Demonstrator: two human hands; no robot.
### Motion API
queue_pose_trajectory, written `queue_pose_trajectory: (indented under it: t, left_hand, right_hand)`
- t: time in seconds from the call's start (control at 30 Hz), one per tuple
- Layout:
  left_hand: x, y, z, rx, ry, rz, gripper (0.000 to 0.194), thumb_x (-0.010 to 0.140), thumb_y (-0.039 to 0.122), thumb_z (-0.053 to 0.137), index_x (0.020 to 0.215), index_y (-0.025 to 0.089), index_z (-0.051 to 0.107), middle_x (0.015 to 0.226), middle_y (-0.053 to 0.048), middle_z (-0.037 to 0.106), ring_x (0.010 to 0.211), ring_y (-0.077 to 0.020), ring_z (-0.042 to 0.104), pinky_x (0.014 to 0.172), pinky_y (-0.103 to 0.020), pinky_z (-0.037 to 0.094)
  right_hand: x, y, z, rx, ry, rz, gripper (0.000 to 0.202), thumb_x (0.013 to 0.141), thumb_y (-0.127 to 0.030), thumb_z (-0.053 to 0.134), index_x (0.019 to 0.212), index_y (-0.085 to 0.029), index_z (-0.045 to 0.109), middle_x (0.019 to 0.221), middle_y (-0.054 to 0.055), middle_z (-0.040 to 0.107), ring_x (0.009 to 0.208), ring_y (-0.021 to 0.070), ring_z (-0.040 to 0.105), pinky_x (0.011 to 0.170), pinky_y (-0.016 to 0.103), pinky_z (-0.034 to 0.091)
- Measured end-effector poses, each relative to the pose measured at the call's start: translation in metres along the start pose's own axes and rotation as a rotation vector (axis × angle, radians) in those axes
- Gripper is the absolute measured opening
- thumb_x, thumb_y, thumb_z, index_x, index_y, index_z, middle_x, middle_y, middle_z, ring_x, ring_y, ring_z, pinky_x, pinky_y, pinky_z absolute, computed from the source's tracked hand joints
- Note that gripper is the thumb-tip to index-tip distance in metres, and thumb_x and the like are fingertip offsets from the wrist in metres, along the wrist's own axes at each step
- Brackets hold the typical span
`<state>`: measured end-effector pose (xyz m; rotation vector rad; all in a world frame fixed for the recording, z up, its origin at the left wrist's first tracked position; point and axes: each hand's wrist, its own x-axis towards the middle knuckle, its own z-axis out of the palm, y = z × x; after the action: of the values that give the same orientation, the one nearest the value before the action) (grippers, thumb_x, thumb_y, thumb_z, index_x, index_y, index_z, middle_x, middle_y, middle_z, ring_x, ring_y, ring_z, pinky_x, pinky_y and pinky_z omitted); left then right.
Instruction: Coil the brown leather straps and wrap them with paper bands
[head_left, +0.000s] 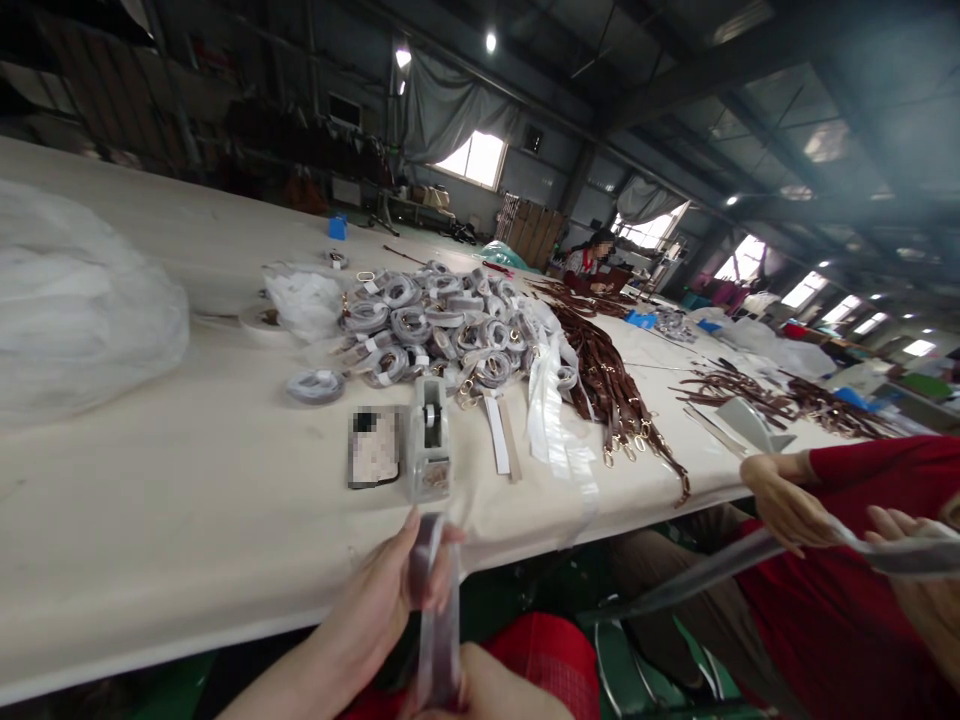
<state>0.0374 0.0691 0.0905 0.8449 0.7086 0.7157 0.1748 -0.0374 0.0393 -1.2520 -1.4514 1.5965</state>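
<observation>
A strap in clear plastic wrapping (439,640) runs between my two hands at the table's front edge. My left hand (394,575) has its fingers wrapped round the strap's upper, looped end. Lower down, my right hand (487,685) is closed on the strap's lower part, partly cut off by the bottom of the view. Just beyond them stand a tape dispenser (430,450) and a phone (375,448). Behind these lies a heap of coiled, wrapped straps (442,320), with one separate coil (315,386) at its left.
Brown straps with metal clasps (611,375) and white plastic sleeves (551,400) lie right of the heap. A big plastic bag (82,300) fills the left. At right, a person in red (847,590) handles a long wrapped strap; another person (592,265) sits farther back.
</observation>
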Motion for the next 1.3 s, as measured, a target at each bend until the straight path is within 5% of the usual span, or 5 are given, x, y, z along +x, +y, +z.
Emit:
queue_pose_trajectory:
  t: [0.17, 0.4, 0.67, 0.97, 1.3]
  left_hand:
    - [0.026, -0.042, -0.044, 0.758, 0.121, 0.537, 0.044, 0.094, 0.050, 0.048, 0.119, 0.017, 0.061, 0.103, -0.013, 0.069, 0.099, -0.0288, 0.062, 0.101, -0.046, 0.043]
    - [0.013, -0.085, -0.047, 1.298, -0.136, 0.554, 0.055, 0.094, 0.055, 0.035, 0.092, 0.015, 0.072, 0.086, -0.021, 0.073, 0.081, -0.0357, 0.067, 0.077, -0.048, 0.051]
    - [-0.003, -0.054, -0.013, 0.730, -0.476, -0.210, 0.075, 0.080, 0.085, 0.031, 0.055, 0.018, 0.055, 0.035, 0.006, 0.038, 0.031, -0.0079, 0.031, 0.037, -0.021, 0.023]
    - [-0.006, -0.039, -0.009, 0.013, -0.268, -0.287, 0.070, 0.081, 0.078, 0.046, 0.046, 0.018, 0.055, 0.023, 0.008, 0.030, 0.020, -0.0064, 0.021, 0.026, -0.019, 0.024]
    - [0.006, 0.033, -0.036, -0.519, -0.198, -0.102, 0.052, 0.091, 0.055, 0.056, 0.062, 0.012, 0.065, 0.031, 0.014, 0.019, 0.028, -0.0019, 0.007, 0.031, -0.014, 0.031]
  right_hand:
    - [-0.010, -0.012, -0.009, 0.213, 0.028, 0.003, 0.033, 0.084, -0.049, 0.070, 0.100, -0.021, 0.078, 0.069, 0.000, 0.067, 0.056, 0.0091, 0.054, 0.055, 0.019, 0.042]
    - [-0.007, -0.009, -0.054, 0.266, 0.316, -0.067, 0.045, 0.079, -0.055, 0.072, 0.072, -0.011, 0.074, 0.047, -0.002, 0.055, 0.038, 0.0057, 0.041, 0.041, 0.018, 0.030]
    - [0.007, 0.018, -0.070, -0.148, 0.410, -0.100, 0.033, 0.077, -0.047, 0.076, 0.080, -0.015, 0.077, 0.077, 0.006, 0.072, 0.073, 0.0194, 0.063, 0.072, 0.029, 0.050]
    - [-0.003, 0.028, -0.050, 0.053, 0.216, -0.061, 0.070, 0.071, -0.049, 0.082, 0.131, -0.019, 0.061, 0.131, 0.011, 0.063, 0.122, 0.0314, 0.056, 0.108, 0.043, 0.039]
    - [0.019, 0.055, -0.025, 0.016, 0.247, 0.043, 0.055, 0.066, -0.038, 0.081, 0.114, -0.018, 0.067, 0.095, 0.004, 0.068, 0.086, 0.0235, 0.061, 0.078, 0.031, 0.050]
